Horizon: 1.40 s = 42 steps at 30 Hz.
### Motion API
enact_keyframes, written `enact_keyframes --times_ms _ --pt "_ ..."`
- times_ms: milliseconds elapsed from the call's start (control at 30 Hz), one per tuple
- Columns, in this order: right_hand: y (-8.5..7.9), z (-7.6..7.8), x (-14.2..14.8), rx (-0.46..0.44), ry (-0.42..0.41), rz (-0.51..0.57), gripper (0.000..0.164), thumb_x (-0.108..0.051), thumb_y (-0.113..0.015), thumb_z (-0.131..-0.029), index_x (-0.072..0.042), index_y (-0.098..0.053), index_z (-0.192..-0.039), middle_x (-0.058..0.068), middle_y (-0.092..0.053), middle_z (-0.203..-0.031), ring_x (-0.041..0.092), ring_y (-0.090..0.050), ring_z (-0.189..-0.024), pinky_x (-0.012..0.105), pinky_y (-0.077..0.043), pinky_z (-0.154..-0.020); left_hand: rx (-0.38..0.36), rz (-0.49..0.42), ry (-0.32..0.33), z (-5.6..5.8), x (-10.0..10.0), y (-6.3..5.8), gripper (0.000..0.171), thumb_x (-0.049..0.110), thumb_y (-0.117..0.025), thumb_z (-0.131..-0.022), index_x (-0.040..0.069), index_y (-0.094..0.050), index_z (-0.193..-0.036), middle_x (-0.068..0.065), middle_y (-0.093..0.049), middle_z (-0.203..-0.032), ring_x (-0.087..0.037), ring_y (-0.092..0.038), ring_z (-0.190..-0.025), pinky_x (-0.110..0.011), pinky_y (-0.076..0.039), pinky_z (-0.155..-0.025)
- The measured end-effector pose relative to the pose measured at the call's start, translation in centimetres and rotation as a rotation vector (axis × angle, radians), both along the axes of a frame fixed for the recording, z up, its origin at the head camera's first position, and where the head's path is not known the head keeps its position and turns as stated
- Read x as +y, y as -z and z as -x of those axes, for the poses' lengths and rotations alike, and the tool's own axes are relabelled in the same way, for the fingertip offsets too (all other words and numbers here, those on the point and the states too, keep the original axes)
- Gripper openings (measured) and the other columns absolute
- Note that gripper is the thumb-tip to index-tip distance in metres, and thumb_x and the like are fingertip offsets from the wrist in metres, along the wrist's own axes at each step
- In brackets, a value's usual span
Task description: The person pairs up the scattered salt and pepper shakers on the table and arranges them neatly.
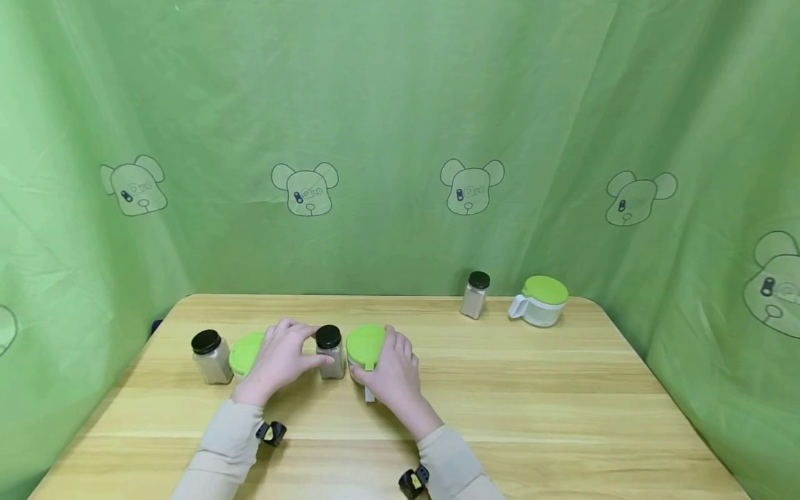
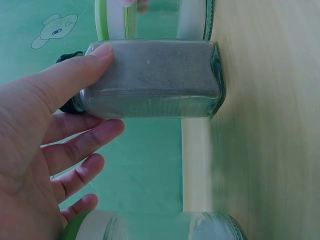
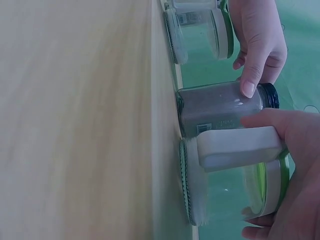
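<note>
My left hand pinches a square glass jar near its neck, thumb on one side and fingers on the other. That jar has a black lid and greyish powder inside, and stands upright on the table. Just right of it, my right hand grips a round glass seasoning pot around its green lid. The pot's white handle points toward me. Behind my left hand, a second green-lidded pot is partly hidden. Left of that stands another black-lidded jar.
Toward the back right of the wooden table stand a black-lidded jar and a green-lidded pot with its handle to the left. A green curtain with bear-head drawings hangs behind the table and along its sides.
</note>
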State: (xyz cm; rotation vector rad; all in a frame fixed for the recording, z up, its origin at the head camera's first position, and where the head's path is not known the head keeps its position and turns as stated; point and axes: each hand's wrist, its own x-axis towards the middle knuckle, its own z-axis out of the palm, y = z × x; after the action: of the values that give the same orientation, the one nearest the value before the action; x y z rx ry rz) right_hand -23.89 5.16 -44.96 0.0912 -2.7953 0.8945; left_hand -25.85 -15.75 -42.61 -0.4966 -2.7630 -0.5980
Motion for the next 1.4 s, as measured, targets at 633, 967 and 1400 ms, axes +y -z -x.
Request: enact_keyframes --times_ms 633,967,1400 --pt "-2.0 -0.3 1.0 0.002 -0.047 0.041 0.116 -0.063 -0.078 -0.068 -0.008 -0.023 -0.154 0.022 -0.032 -0.153 0.04 -0.028 -0.143 0.064 -0.03 -0.11 -0.005 -0.027 -0.018 -0.6 -1.0 -2.4 0.075 0.053 -0.076 -0.076 0.014 -0.056 -0.137 -0.008 -0.064 -0.132 -0.03 -0.049 -0.123 -0.054 -0.031 -0.107" --pt "-3.1 -0.8 1.7 0.005 -0.027 0.076 0.103 -0.059 -0.076 -0.073 -0.014 -0.028 -0.153 0.02 -0.033 -0.154 0.042 -0.033 -0.14 0.067 -0.033 -0.107 0.042 -0.004 -0.005 -1.7 -0.7 -3.7 0.073 0.057 -0.072 -0.078 0.017 -0.055 -0.137 -0.004 -0.062 -0.134 -0.03 -0.048 -0.124 -0.053 -0.031 -0.107" --pt "-3.6 -1.7 3.6 0.101 -0.073 0.03 0.082 -0.052 -0.069 -0.084 -0.012 -0.038 -0.148 0.018 -0.042 -0.148 0.037 -0.04 -0.136 0.061 -0.037 -0.108 0.185 0.019 0.049 -2.7 0.8 -4.4 0.059 0.053 -0.071 -0.081 0.018 -0.064 -0.127 -0.005 -0.066 -0.127 -0.029 -0.052 -0.122 -0.054 -0.036 -0.107"
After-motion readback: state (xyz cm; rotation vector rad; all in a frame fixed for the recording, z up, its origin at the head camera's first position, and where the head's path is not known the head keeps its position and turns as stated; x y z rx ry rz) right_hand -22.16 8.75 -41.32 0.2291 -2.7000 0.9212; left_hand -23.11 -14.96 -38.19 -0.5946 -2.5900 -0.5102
